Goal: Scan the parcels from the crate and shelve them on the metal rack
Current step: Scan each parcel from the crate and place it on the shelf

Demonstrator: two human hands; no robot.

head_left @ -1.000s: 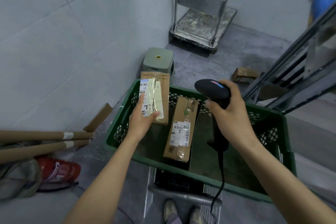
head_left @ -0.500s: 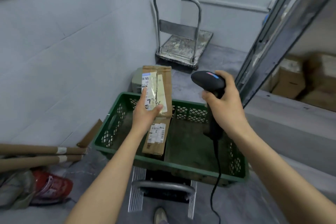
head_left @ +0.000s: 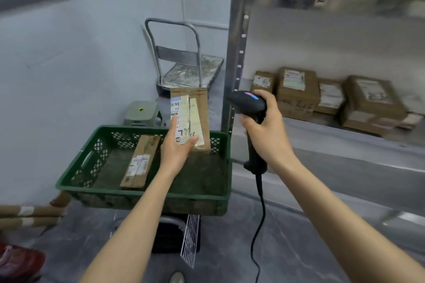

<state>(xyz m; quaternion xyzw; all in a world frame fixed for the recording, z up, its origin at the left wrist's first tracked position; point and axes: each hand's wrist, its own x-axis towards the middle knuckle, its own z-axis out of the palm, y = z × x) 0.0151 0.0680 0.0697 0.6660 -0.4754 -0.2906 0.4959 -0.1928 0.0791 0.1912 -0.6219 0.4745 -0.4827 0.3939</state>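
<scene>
Fingers of left hand (head_left: 178, 153) grip an upright parcel (head_left: 190, 119) above the green crate (head_left: 147, 196), while right hand (head_left: 268, 132) fingers close around the scanner (head_left: 249, 104).

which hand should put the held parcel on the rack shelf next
Left, probably. The left hand already holds the parcel upright above the green crate, while the right hand is occupied gripping the scanner. The rack shelf lies just right.
</scene>
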